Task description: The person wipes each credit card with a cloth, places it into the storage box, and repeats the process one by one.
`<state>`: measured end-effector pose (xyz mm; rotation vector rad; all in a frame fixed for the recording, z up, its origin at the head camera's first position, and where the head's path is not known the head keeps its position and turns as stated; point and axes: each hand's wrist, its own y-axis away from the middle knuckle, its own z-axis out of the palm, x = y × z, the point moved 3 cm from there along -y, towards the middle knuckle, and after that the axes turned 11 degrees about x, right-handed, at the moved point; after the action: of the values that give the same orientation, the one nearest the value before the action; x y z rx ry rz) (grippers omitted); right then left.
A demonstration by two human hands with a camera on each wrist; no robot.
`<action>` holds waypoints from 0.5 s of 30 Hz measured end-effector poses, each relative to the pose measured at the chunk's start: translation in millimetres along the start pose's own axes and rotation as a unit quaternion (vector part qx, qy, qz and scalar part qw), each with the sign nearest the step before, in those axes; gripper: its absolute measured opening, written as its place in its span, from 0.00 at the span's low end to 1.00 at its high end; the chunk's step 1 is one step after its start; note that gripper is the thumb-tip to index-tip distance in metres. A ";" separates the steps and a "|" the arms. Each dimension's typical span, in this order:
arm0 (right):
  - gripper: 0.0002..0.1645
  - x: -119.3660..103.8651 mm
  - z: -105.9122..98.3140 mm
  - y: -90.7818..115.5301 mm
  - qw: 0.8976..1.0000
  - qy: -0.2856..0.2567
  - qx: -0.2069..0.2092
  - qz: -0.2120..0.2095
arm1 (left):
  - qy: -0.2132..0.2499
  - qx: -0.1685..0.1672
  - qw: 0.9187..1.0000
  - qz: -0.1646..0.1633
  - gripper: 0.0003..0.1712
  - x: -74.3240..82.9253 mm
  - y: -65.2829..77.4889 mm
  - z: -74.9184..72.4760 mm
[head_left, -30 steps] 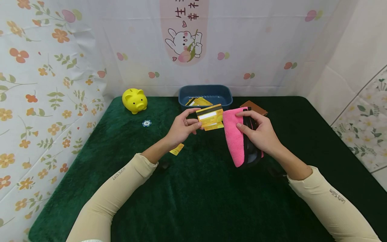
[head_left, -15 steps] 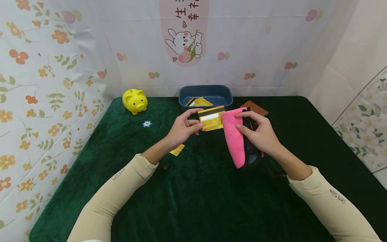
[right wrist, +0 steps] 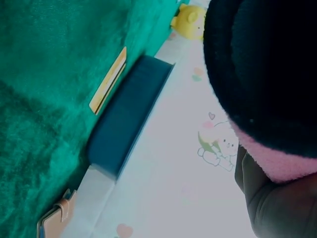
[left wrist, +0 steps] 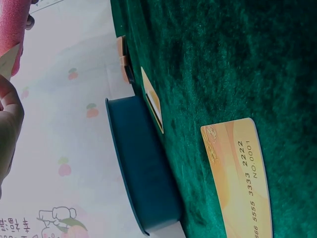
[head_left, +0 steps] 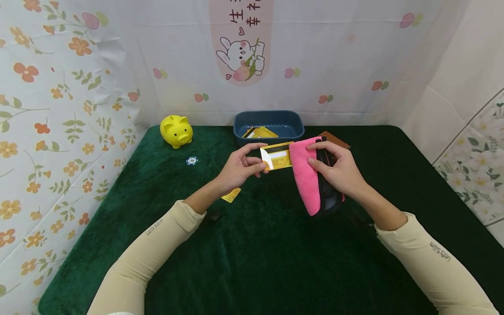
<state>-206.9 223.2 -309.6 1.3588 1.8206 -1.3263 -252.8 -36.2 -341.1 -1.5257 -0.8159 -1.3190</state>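
Note:
My left hand [head_left: 242, 168] pinches a yellow bank card [head_left: 277, 156] between thumb and fingers, its magnetic stripe side facing me. The card's right end disappears at the edge of a pink fleecy cloth [head_left: 305, 175] with black trim and a dark side; whether it lies behind or between layers, I cannot tell. My right hand [head_left: 338, 170] grips this cloth near its top, thumb on the pink face. In the right wrist view the cloth's dark side [right wrist: 272, 74] fills the upper right. Another yellow card [head_left: 231, 195] lies on the table, partly hidden by my left wrist.
A blue tray [head_left: 269, 114] at the back holds several yellow cards [head_left: 260, 132]. A card [left wrist: 153, 101] lies before it. A yellow piggy bank [head_left: 176, 131] and a poker chip [head_left: 192, 161] are on the left; a brown wallet [head_left: 334, 141] lies behind my right hand.
The held card has moved slightly right and down, and more of its right end is hidden at the cloth. The cloth has barely shifted. Both hands keep their hold.

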 end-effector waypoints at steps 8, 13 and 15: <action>0.18 -2.4 4.7 -1.5 1.000 -0.023 0.001 -0.020 | -0.011 0.001 1.000 0.002 0.29 1.3 0.8 -2.0; 0.17 -3.4 7.5 -1.1 0.999 -0.030 0.005 -0.042 | -0.013 0.007 1.000 -0.001 0.29 0.8 1.1 -3.2; 0.17 -4.0 8.3 -1.5 0.998 -0.019 0.008 -0.053 | -0.014 0.010 1.000 -0.002 0.29 0.4 0.9 -3.7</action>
<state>-208.0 213.9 -309.1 1.2525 1.8833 -1.4145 -253.2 -40.0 -340.9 -1.5303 -0.8476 -1.2915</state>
